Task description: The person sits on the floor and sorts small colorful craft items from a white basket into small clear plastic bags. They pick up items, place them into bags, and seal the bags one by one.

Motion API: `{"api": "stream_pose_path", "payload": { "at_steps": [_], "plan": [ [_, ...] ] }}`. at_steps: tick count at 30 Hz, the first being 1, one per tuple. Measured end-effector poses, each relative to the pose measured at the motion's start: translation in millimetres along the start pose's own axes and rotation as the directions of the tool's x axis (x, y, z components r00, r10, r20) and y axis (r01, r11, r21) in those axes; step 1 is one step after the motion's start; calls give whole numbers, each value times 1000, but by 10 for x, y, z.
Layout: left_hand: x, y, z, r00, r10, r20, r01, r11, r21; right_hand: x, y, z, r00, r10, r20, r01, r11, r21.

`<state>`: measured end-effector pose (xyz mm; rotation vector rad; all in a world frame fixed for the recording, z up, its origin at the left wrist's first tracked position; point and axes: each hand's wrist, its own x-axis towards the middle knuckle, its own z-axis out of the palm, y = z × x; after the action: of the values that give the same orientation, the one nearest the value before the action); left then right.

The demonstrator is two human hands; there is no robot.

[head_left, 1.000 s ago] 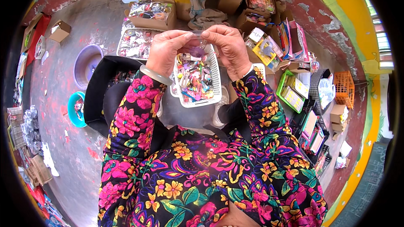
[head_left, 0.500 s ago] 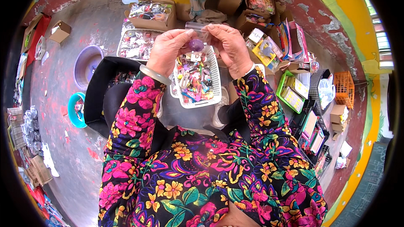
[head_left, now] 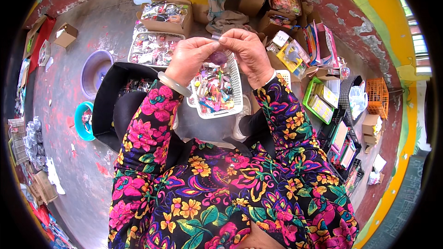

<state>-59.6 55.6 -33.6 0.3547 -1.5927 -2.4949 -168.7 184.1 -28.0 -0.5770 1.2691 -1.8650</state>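
Note:
Between my hands hangs a small clear plastic bag with a round purple item in its lower part; its exact kind I cannot make out. My left hand pinches the bag's top edge between thumb and forefinger. At the other side of that edge, my right hand pinches it too, and the fingertips of both nearly meet. Below them stands a white plastic basket heaped with small colourful items. Part of that heap is hidden behind my hands.
Packed small items fill a white tray and a cardboard box ahead. On the left are a black container, a purple basin and a turquoise basin. A green basket and an orange crate stand right.
My fingertips have come together along the bag's top edge. The purple item now hangs slightly lower, partly behind my left fingers, and less of the bag shows above my hands.

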Motion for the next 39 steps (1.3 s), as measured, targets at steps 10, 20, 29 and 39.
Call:
{"api": "stream_pose_path", "payload": {
  "at_steps": [10,20,29,39],
  "plan": [
    [6,37,-45,994,77,-74,-69,991,111,-28,-111,50,999,49,21,-44,982,-185],
    [10,38,-47,983,164,-85,-160,986,56,-20,-174,-69,999,18,34,-9,969,-249],
    [-65,95,-71,989,108,-103,-115,992,-57,-46,-197,92,1000,-2,-15,0,989,-148],
    [-3,-64,1,991,114,-69,-115,993,-17,-22,-30,-110,974,-159,-163,167,985,40]
  ]
}}
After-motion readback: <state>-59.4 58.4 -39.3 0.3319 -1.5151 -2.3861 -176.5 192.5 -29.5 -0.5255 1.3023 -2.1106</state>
